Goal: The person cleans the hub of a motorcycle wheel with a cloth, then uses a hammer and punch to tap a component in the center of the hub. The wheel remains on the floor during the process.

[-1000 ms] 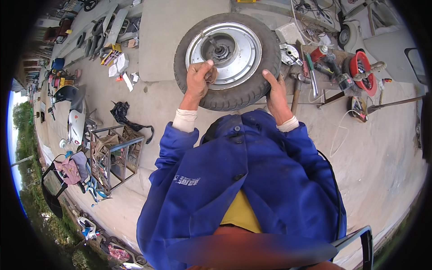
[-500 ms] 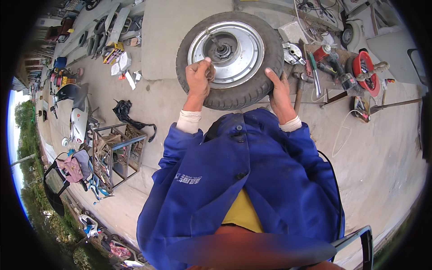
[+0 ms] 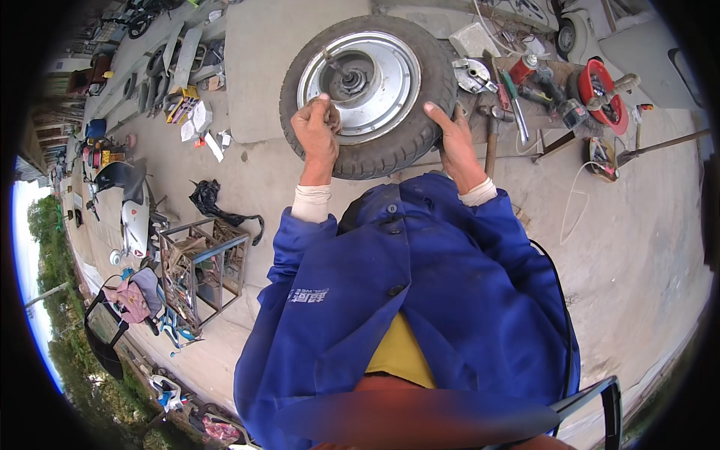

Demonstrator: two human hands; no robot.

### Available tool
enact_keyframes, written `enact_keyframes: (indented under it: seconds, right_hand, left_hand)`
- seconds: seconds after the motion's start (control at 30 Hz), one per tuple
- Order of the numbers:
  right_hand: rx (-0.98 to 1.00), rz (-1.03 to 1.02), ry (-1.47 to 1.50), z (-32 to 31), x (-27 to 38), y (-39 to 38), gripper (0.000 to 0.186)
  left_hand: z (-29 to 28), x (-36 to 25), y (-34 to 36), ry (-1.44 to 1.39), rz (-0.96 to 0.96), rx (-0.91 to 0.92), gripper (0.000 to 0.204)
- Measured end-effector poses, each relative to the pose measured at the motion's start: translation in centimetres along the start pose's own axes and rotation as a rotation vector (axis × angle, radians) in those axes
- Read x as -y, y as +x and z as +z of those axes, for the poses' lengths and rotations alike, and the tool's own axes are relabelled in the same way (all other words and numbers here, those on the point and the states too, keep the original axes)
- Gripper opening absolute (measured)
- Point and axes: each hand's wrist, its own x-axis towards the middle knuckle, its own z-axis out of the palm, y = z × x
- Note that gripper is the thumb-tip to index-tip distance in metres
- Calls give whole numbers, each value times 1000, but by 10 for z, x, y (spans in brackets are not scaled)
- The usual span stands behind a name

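A scooter wheel (image 3: 390, 142) with a black tyre and a silver hub (image 3: 382, 82) lies flat on the concrete in front of me. My left hand (image 3: 316, 133) rests on the hub's near edge, fingers pinched on a small metal part; what it is I cannot tell. My right hand (image 3: 452, 142) lies flat on the tyre's right side with the fingers spread. A short axle (image 3: 335, 64) sticks up from the middle of the hub. Blue jacket sleeves cover both my forearms.
Tools lie right of the wheel: a hammer (image 3: 491, 139), screwdrivers (image 3: 510, 82), a red cable reel (image 3: 600, 94). A metal frame rack (image 3: 199, 270) and a black rag (image 3: 210, 202) sit to my left. A white scooter (image 3: 135, 217) stands farther left.
The view has shifted slightly, so the wheel sits a little higher. Both hands stay in about the same places on the wheel, and my left hand's fingers work at the hub edge.
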Motion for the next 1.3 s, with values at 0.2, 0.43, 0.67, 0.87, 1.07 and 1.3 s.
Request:
enact_keyframes:
  seconds: [0.2, 0.43, 0.67, 0.87, 1.07, 1.3]
  right_hand:
    - [39, 29, -24, -5, 3, 4, 90]
    - [27, 19, -45, -5, -6, 0, 94]
    - [4, -24, -74, 4, -14, -17, 92]
    - [23, 11, -57, 1, -13, -17, 90]
    - [28, 14, -63, -2, -14, -15, 93]
    - [35, 20, -82, -3, -15, -15, 101]
  left_hand:
    - [-21, -9, 11, 21, -67, 301, 43]
    - [34, -11, -23, -127, 152, 22, 44]
    - [35, 4, -24, -161, 38, 1, 43]
    - [32, 6, -24, -176, 50, -10, 43]
    - [30, 6, -24, -183, 72, -18, 43]
    - [28, 11, -26, -245, 81, 9, 42]
